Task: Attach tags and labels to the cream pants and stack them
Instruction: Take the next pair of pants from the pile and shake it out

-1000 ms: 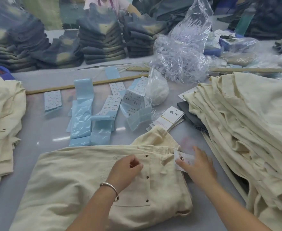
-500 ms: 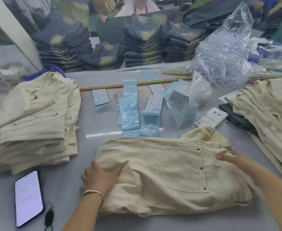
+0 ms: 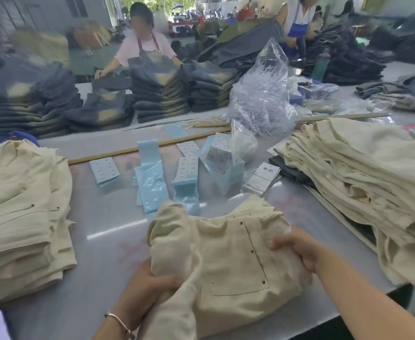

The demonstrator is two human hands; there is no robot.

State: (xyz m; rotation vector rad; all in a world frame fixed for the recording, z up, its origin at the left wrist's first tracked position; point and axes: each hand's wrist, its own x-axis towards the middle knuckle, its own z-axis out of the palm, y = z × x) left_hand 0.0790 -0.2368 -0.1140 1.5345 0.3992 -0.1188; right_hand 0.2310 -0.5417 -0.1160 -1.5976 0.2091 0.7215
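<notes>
Holding folded cream pants (image 3: 228, 261) between our hands on bench (image 3: 98, 241): left hand (image 3: 145, 285) grasping left fold, right hand (image 3: 297, 249) grasping right edge. Finished stack (image 3: 22, 217) left of grip.

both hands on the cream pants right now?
Yes: the left hand grips the folded pants at their left edge, and the right hand grips their right edge.

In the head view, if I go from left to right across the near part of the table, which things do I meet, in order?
Neat stack of cream pants → left hand → folded cream pants held in both hands → right hand → loose pile of cream pants.
</notes>
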